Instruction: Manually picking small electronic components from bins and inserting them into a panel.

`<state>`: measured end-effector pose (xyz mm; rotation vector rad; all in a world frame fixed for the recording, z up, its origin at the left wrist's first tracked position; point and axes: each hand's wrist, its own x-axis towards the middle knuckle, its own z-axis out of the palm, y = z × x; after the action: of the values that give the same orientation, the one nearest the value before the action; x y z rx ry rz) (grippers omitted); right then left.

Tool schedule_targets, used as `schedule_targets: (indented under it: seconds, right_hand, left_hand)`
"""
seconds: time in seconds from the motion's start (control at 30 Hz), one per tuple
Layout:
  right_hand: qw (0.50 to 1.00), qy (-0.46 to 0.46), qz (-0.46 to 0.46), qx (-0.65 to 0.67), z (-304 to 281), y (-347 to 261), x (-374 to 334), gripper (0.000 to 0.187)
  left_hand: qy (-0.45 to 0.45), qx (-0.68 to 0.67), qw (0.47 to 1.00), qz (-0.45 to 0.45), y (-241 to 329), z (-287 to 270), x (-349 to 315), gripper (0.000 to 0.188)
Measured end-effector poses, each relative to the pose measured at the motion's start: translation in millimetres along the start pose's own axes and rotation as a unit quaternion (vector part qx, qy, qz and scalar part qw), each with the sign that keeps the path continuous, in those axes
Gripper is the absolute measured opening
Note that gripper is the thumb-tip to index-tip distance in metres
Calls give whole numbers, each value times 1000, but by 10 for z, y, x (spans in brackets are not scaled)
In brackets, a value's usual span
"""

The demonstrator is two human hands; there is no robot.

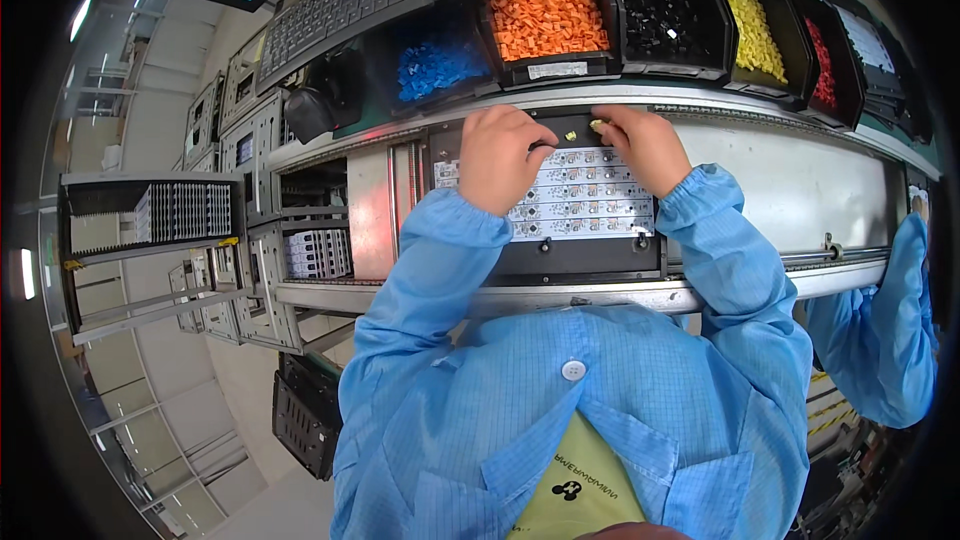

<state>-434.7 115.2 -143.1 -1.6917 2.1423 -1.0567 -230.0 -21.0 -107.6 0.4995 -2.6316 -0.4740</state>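
Observation:
A white circuit board panel (585,202) with rows of small components lies in a black carrier (597,262) between the conveyor rails. My right hand (650,152) is at the panel's far right corner, thumb and forefinger pinched on a small yellow connector (597,126). Left of those fingertips, a second small yellow piece (571,136) sits on the carrier's far edge. Over the panel's far left part, my left hand (503,157) is closed, its thumb and forefinger meeting near the board's far edge. Whatever it grips is too small or hidden to make out.
Beyond the far rail (600,93) stand bins of small parts: blue (437,68), orange (548,0), black (672,10), yellow (752,30) and red (822,65). A keyboard (350,5) and black mouse (325,95) lie far left. Another person's blue sleeve (880,330) is at right.

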Motion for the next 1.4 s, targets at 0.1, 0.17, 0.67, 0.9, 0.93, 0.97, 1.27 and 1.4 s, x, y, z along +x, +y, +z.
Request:
schedule_targets:
  seconds: [0.1, 0.17, 0.67, 0.9, 0.93, 0.97, 1.27, 1.4]
  right_hand:
    - [992, -14, 96, 80, -69, 55, -79, 13]
    - [984, -13, 107, 140, -111, 127, -168, 13]
    - [905, -38, 184, 381, -100, 163, -485, 23]
    - [911, -19, 176, 372, -95, 223, -495, 25]
    - [915, -15, 171, 366, -90, 228, -493, 26]
    - [918, -12, 165, 360, -85, 230, -494, 28]
    - [922, -5, 164, 350, -90, 193, -467, 27]
    - [923, -12, 169, 347, -75, 206, -456, 27]
  left_hand:
    - [-23, 21, 1000, 2, -13, -87, -26, 11]
    - [-39, 39, 998, 10, -17, -104, -70, 12]
    - [-10, -85, 996, -31, 115, 87, -125, 5]
    - [-21, -91, 995, -41, 146, 269, -65, 2]
    - [-13, -78, 996, -43, 171, 296, -56, 2]
    - [-5, -65, 997, -45, 193, 324, -50, 2]
    - [37, 24, 999, 13, 275, 447, 60, 5]
    - [31, 21, 999, 3, 331, 481, 71, 3]
